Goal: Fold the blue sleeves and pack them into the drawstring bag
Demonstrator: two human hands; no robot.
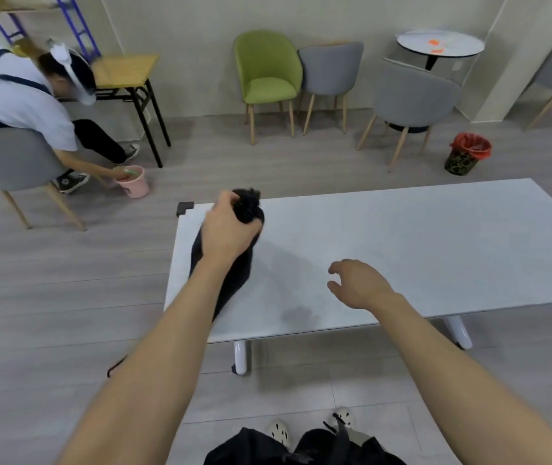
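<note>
Left arm extended forward and slightly inward over the near left part of the white worktop (pixel 402 236). The left hand (pixel 229 229) is turned back-up, fingers curled tight around the gathered neck of the dark drawstring bag (pixel 234 273). The bunched top of the bag protrudes beyond the fingers on the far side. The body of the bag hangs and trails back beneath the wrist and forearm toward the near edge of the worktop, its lower end partly hidden by the arm; whether it rests fully on the surface cannot be told. A thin dark cord (pixel 115 365) shows to the left of the left forearm, over the floor.

Right arm extended forward over the near edge of the worktop. The right hand (pixel 357 285) is spread loosely, fingers half curled, thumb apart, holding nothing. It sits well apart from the bag, to its right, with bare worktop between the two.

No blue sleeves visible on the worktop; whether they lie inside the bag cannot be told.

Surroundings: a second person (pixel 16 95) seated on a grey chair at far left, bent down toward a pink bucket (pixel 133 182) on the floor. A green chair (pixel 268 75) stands against the far wall, and a bin with red liner (pixel 467 154) on the floor beyond the worktop.
</note>
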